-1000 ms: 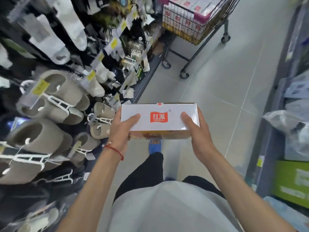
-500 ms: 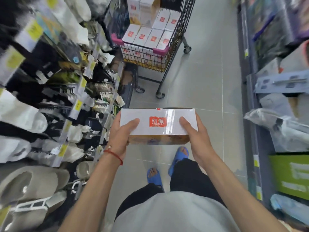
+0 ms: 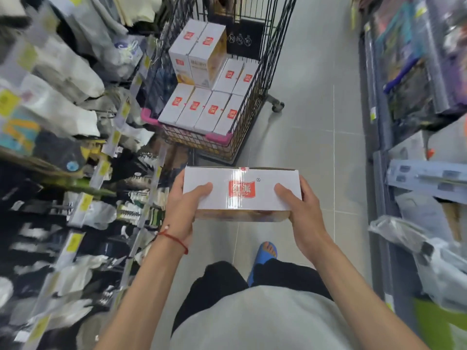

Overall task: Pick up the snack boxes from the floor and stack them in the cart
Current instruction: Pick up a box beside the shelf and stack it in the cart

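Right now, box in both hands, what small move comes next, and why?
Probably step forward and lift the snack box over the cart: the left hand and right hand grip its ends, and the cart stands ahead.

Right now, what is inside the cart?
White snack boxes sit in the cart: four across the front, two behind, two more standing taller at the back. Whatever lies beneath them is covered.

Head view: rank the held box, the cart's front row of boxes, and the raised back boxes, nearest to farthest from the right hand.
1. Held box, in the right hand.
2. Front row of boxes, near end of the cart.
3. Raised back boxes, farther back, left.
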A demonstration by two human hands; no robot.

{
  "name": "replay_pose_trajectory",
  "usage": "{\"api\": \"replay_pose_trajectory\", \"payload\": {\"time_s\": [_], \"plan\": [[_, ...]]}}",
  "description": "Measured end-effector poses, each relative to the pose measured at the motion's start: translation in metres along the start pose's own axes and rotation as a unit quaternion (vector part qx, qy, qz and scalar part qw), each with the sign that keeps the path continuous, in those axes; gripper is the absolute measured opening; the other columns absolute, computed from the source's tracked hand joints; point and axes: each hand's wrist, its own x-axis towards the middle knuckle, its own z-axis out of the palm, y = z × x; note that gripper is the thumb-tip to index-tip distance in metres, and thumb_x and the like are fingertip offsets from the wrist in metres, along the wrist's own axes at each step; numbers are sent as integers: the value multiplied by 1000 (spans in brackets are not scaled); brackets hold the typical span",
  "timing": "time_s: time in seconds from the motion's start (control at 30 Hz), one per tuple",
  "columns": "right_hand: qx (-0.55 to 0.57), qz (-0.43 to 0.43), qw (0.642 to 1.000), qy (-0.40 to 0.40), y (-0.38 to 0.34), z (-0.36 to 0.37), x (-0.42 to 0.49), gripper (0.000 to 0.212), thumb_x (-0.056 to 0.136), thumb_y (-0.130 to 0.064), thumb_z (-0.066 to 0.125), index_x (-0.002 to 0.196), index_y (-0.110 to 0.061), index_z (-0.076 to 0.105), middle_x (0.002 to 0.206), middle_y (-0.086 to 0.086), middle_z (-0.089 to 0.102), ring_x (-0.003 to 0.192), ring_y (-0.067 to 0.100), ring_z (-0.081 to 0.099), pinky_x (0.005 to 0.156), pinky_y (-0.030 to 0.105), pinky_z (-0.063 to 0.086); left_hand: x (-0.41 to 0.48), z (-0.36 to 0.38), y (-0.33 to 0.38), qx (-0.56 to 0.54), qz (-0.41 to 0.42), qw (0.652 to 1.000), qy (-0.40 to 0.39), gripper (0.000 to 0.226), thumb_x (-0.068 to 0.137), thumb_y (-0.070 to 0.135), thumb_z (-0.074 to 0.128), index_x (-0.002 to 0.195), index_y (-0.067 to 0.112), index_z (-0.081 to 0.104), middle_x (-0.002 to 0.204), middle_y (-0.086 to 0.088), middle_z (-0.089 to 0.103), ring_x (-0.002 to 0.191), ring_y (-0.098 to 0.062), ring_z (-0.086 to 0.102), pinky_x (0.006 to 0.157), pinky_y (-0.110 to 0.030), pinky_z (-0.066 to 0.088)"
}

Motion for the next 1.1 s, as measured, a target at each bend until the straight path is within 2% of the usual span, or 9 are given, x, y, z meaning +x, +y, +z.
{"api": "replay_pose_trajectory", "payload": {"time_s": [0.07, 0.3, 0.43, 0.53, 0.63, 0.73, 0.83, 0.97, 1.1], "plan": [[5, 1, 1000, -1, -22, -7, 30, 28, 100, -22, 66, 127, -27, 62, 116, -3, 75, 107, 16, 73, 76, 26, 60, 23, 21, 12, -9, -1, 1000, -3, 75, 64, 27, 81, 135, 18, 57, 124, -10, 71, 116, -35, 66, 101, -57, 51], [-9, 2, 1000, 7, -84, -3, 136, 33, 99, -21, 65, 131, -27, 57, 112, -8, 74, 101, 7, 71, 78, 19, 54, 106, 75, 66, -26, 8, 999, 26, 60, 70, 18, 75, 128, 19, 61, 120, -8, 73, 114, -36, 68, 87, -46, 55], [-36, -4, 999, 2, -118, 11, 200, 32, 100, -26, 63, 131, -31, 54, 111, -12, 72, 102, 4, 70, 73, 15, 55, 162, 97, 103, -21, 30, 999, 30, 58, 73, 19, 74, 129, 26, 61, 123, -1, 72, 117, -30, 67, 100, -56, 52], [-36, 1, 999, 2, -144, 20, 243, 33, 102, -25, 61, 134, -28, 53, 112, -10, 70, 101, 3, 67, 67, 10, 53, 198, 112, 129, -23, 22, 999, 38, 60, 73, 21, 73, 131, 26, 59, 122, -1, 72, 115, -28, 68, 97, -58, 53], [-49, -10, 999, 2, -173, 29, 281, 32, 102, -21, 61, 133, -27, 54, 102, -18, 72, 95, -3, 68, 67, 9, 52, 231, 125, 154, -49, 14, 998, 48, 63, 74, 20, 73, 134, 24, 56, 120, -2, 73, 111, -28, 70, 82, -45, 58], [-34, -7, 999, -7, -197, 32, 322, 32, 100, -15, 62, 129, -26, 58, 91, -24, 74, 85, -7, 70, 65, 11, 52, 259, 140, 173, -56, 15, 996, 61, 53, 84, 11, 71, 134, 24, 57, 117, 0, 74, 106, -24, 72, 71, -34, 56], [-34, -12, 999, -16, -225, 38, 360, 36, 98, -15, 64, 132, -25, 58, 101, -15, 74, 92, 1, 71, 66, 11, 53, 282, 156, 191, -55, 20, 994, 89, 45, 90, 9, 66, 130, 28, 58, 116, 3, 74, 106, -20, 71, 71, -31, 55], [-37, -12, 998, -47, -255, 38, 413, 41, 96, -16, 66, 136, -23, 58, 114, -6, 71, 98, 8, 69, 66, 11, 52, 312, 184, 212, -73, 29, 987, 137, 48, 92, 10, 65, 136, 22, 54, 119, -4, 72, 95, -16, 70, 51, -16, 48], [-51, -3, 994, -102, -280, 31, 468, 42, 97, -19, 67, 137, -25, 56, 114, -9, 71, 100, 5, 69, 69, 13, 54, 339, 215, 226, -87, 33, 978, 186, 43, 92, 9, 64, 131, 24, 56, 119, -5, 73, 101, -23, 72, 54, -20, 51]]}}
